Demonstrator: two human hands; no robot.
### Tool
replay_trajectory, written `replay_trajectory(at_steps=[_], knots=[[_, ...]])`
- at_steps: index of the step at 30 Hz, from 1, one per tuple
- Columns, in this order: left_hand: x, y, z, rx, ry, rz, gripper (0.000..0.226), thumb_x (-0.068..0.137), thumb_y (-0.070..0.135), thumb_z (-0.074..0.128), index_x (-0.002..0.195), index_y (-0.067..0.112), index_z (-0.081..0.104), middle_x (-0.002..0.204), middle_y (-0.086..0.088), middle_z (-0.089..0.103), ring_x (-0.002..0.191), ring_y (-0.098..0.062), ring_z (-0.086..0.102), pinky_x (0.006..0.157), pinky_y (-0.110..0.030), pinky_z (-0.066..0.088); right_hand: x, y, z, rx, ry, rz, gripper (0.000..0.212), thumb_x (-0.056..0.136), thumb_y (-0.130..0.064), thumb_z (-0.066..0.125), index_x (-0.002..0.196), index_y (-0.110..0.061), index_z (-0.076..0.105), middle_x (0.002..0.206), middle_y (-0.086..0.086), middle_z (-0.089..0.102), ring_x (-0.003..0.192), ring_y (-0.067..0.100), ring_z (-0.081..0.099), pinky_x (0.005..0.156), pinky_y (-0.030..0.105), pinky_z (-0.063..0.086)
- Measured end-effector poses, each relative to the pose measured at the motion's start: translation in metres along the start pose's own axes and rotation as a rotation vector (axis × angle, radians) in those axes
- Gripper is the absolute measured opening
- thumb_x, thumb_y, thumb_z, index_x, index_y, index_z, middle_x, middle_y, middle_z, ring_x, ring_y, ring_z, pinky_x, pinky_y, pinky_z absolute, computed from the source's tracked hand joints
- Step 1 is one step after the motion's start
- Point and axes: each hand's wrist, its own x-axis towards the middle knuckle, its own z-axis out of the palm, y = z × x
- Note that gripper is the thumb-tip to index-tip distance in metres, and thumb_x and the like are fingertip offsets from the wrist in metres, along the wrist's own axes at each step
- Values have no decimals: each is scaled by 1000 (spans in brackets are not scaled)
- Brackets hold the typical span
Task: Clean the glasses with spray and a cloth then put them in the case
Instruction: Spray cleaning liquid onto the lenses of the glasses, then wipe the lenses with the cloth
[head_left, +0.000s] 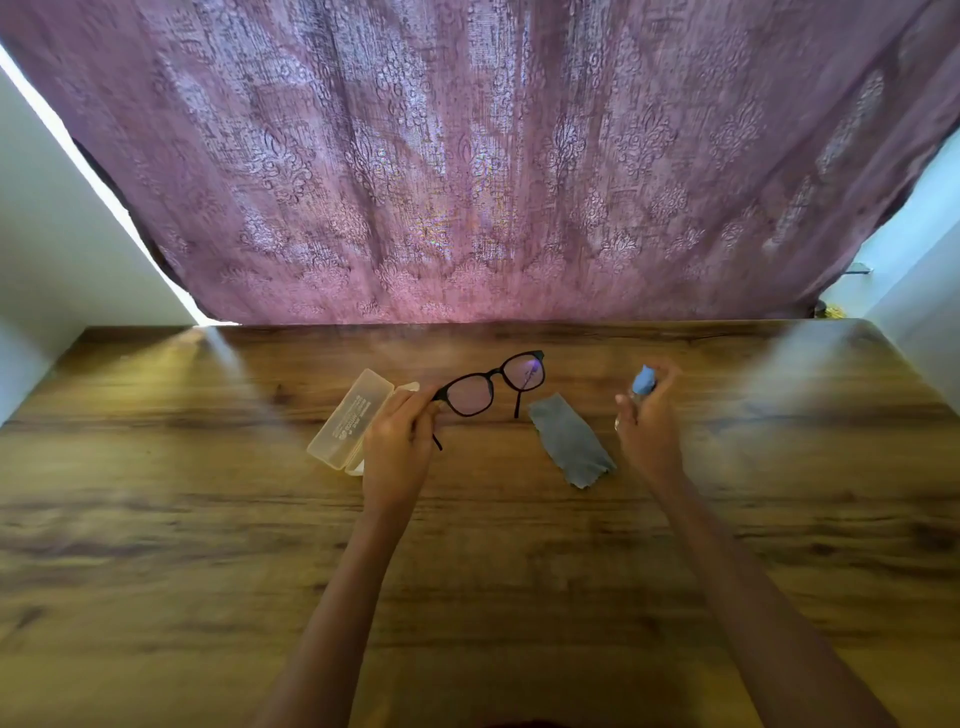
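Note:
Black-framed glasses (493, 383) are held up above the wooden table (208, 519), arms unfolded, lenses facing me. My left hand (397, 441) pinches them at the left end of the frame. My right hand (649, 421) grips a small spray bottle (643, 382) with a blue top, to the right of the glasses and apart from them. A grey cloth (570, 440) lies flat on the table between my two hands. A translucent plastic case (350, 418) lies open just left of my left hand, partly hidden by it.
A patterned purple curtain (467, 182) hangs behind the far table edge. White walls (52, 234) flank the table on both sides. Bare wood stretches from the items to the near edge.

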Motion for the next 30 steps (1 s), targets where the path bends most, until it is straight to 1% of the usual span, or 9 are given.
replay_trajectory(at_steps=[3, 6, 12, 16, 19, 21, 23, 26, 30], knots=[[1, -1, 0, 14, -8, -11, 24, 86, -3, 62, 108, 2, 69, 99, -12, 69, 85, -23, 63, 73, -27, 47, -4, 7, 1, -47, 51, -4, 46, 95, -4, 49, 134, -3, 26, 90, 19, 59, 70, 35, 62, 63, 44, 52], [0, -2, 0, 17, -13, 3, 24, 85, -4, 63, 107, 2, 69, 98, -12, 69, 84, -20, 62, 71, -31, 48, -10, 12, 2, -37, 98, 0, 54, 92, -2, 54, 139, -3, 25, 99, 8, 54, 77, 30, 62, 64, 34, 48], [0, -1, 0, 21, 16, 27, 25, 83, -7, 64, 106, 3, 70, 91, -5, 67, 79, -5, 53, 69, -13, 40, -17, 18, -1, -35, 106, 86, 59, 90, -9, 59, 138, -13, 25, 94, 16, 61, 73, 32, 63, 64, 48, 55], [-2, -6, -1, 8, 2, 13, 28, 85, -5, 63, 110, 5, 69, 93, -1, 64, 79, 0, 48, 70, -10, 39, -20, 17, -4, 2, 110, 105, 67, 84, -10, 68, 137, -15, 27, 112, 15, 58, 94, 31, 62, 76, 50, 55], [-3, -8, -1, -3, -7, 9, 27, 84, -6, 63, 108, 5, 70, 92, -3, 65, 78, -1, 49, 67, -17, 44, -22, 13, -4, -194, 295, -77, 65, 80, -16, 74, 132, -6, 37, 121, 17, 53, 109, 21, 51, 89, 39, 49], [-3, -8, -1, -8, -8, 10, 27, 84, -5, 62, 107, 6, 70, 93, 3, 61, 79, 0, 49, 69, -9, 41, -24, 5, -1, -347, 381, -221, 55, 82, -21, 71, 125, -5, 43, 120, 17, 54, 110, 25, 50, 91, 37, 41], [-3, -9, -2, 1, -10, 0, 26, 85, -5, 62, 107, 6, 70, 94, 3, 61, 81, 1, 49, 71, -1, 36, -25, -4, 8, -405, 349, -311, 45, 83, -20, 69, 120, -8, 48, 118, 14, 55, 110, 25, 49, 90, 40, 41], [-3, -10, -3, 38, -17, -28, 25, 86, -5, 62, 109, 2, 69, 99, -9, 68, 84, -9, 55, 74, 3, 34, -26, -14, 27, -350, 172, -429, 25, 82, -7, 67, 104, -8, 56, 102, 8, 58, 97, 12, 46, 81, 29, 43], [-4, -12, -3, 64, -27, -8, 25, 86, -7, 61, 110, -1, 68, 101, -13, 69, 85, -11, 56, 77, 5, 34, -24, -13, 47, -426, -99, -319, 19, 86, -6, 63, 104, -2, 62, 101, 10, 59, 96, 22, 54, 81, 23, 37]])
